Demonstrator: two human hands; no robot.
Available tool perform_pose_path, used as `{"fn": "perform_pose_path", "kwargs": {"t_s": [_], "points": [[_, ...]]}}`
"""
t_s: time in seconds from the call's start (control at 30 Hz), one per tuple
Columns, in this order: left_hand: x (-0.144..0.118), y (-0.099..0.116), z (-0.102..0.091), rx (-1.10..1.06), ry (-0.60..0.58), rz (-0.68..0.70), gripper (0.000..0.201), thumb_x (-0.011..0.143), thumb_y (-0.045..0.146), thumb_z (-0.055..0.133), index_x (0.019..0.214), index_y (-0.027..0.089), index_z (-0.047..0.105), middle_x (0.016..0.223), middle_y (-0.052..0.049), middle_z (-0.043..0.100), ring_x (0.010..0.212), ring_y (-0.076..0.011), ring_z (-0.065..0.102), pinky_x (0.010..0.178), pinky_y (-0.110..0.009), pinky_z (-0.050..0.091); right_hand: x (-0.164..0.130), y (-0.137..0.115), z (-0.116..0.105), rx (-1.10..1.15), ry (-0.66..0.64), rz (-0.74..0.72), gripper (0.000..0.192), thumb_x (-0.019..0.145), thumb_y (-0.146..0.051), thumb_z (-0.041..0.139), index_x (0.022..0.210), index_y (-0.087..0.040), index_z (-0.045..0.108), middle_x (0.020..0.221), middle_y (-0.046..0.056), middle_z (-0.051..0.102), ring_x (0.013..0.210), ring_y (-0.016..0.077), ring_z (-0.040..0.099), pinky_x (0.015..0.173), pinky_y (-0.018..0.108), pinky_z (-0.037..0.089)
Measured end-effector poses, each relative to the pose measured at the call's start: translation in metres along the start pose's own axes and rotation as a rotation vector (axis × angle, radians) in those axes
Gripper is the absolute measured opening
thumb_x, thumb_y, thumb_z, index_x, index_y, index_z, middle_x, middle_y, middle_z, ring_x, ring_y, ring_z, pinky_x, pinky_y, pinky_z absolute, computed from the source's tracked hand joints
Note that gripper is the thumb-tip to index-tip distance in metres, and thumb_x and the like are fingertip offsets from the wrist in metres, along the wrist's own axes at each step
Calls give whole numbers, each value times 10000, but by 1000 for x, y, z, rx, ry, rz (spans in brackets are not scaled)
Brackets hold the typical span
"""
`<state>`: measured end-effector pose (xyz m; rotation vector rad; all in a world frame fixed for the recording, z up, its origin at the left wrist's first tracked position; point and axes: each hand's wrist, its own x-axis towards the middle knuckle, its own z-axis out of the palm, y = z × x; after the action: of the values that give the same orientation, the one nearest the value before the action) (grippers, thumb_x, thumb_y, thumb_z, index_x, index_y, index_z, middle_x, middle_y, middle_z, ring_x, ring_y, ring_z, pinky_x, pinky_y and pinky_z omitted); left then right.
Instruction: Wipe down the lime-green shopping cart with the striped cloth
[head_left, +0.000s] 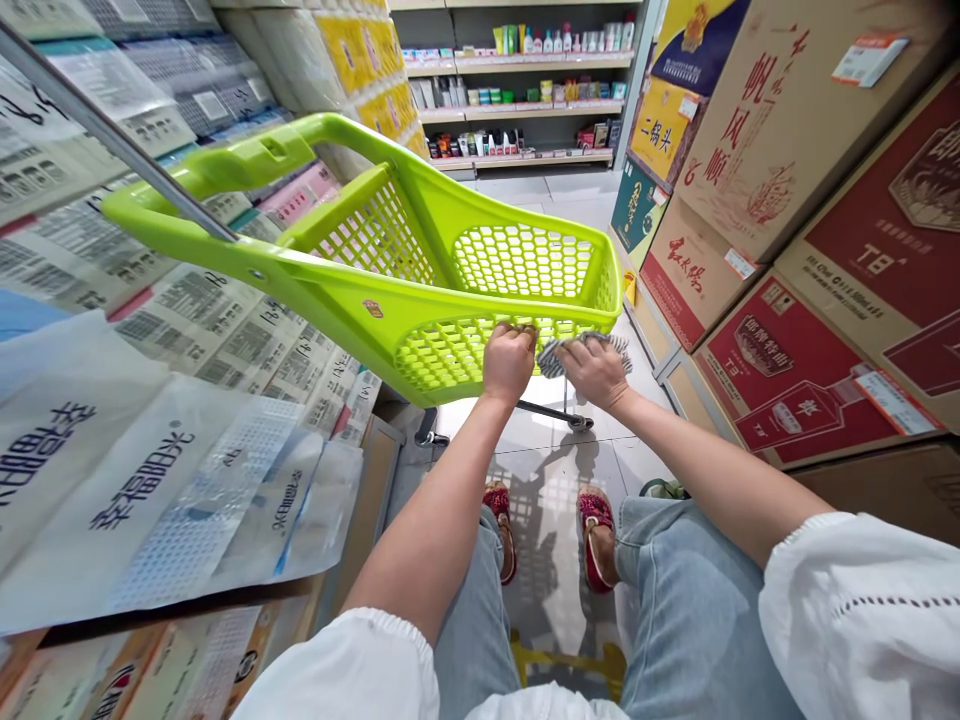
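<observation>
A lime-green plastic shopping cart (pixel 330 272) with lattice side panels stands across the aisle in front of me, its handle end at the left. My left hand (pixel 510 362) is closed on the lattice of its near side, fingertips curled at the holes. Just to the right, my right hand (pixel 596 372) grips a grey-and-white striped cloth (pixel 551 358) against the cart's lower right corner. Part of the cloth is hidden beneath the fingers.
Stacked cardboard cartons (pixel 757 130) line the right side. On the left are piled paper packs (pixel 217 320) and white plastic packaging (pixel 150 480). Shelves (pixel 525 110) of bottles and tubes stand at the back. Below me on the tiled floor (pixel 547 500) shows a yellow frame (pixel 562 660).
</observation>
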<state>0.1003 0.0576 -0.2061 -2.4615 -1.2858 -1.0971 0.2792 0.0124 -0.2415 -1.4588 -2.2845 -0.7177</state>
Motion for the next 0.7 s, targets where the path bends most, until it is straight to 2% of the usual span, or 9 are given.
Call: {"fn": "perform_pose_path", "kwargs": {"t_s": [0.1,0.2,0.3,0.43,0.5,0.6,0.7], "points": [[0,0,0,-8,9,5,392,953,317,378,719,179,661,695,-92,654,769,-205,560,758,-346,436,-9,-5,9,-17,-81,-93,294,948,-209,347,1083,-233,607,1077,44,638,881,186,485,710,339,275],[0,0,0,-15,3,-5,397,953,323,377,726,175,666,684,-99,648,775,-212,559,755,-354,437,-6,-4,5,-16,-65,-98,287,946,-211,359,1094,-230,604,1088,49,630,908,190,480,720,337,278],[0,0,0,6,16,7,393,949,318,382,720,177,669,659,-94,639,766,-215,554,736,-357,441,8,2,-13,5,3,-46,282,938,-228,382,1103,-229,610,1097,61,622,907,187,475,726,334,287],[-1,1,-2,43,39,42,352,937,276,402,724,179,666,650,-79,632,750,-207,548,715,-344,442,29,12,-43,20,158,79,308,919,-272,410,1163,-235,595,1154,74,597,975,217,464,790,352,306],[-1,1,-3,34,23,45,346,935,265,402,722,178,660,644,-79,626,745,-209,547,700,-342,442,34,15,-50,25,210,142,329,909,-291,424,1195,-243,579,1172,77,587,1004,235,457,821,365,310],[-2,1,-4,24,18,41,332,929,255,415,713,180,655,659,-89,634,756,-215,552,706,-348,446,29,11,-41,21,177,129,332,906,-283,420,1198,-245,575,1193,75,584,986,233,465,811,366,316],[-1,1,-3,57,46,49,343,929,263,425,685,181,652,658,-90,641,749,-211,555,719,-346,452,12,1,-19,21,38,11,302,907,-242,406,1135,-240,605,1137,67,616,916,212,486,759,349,324]]}}
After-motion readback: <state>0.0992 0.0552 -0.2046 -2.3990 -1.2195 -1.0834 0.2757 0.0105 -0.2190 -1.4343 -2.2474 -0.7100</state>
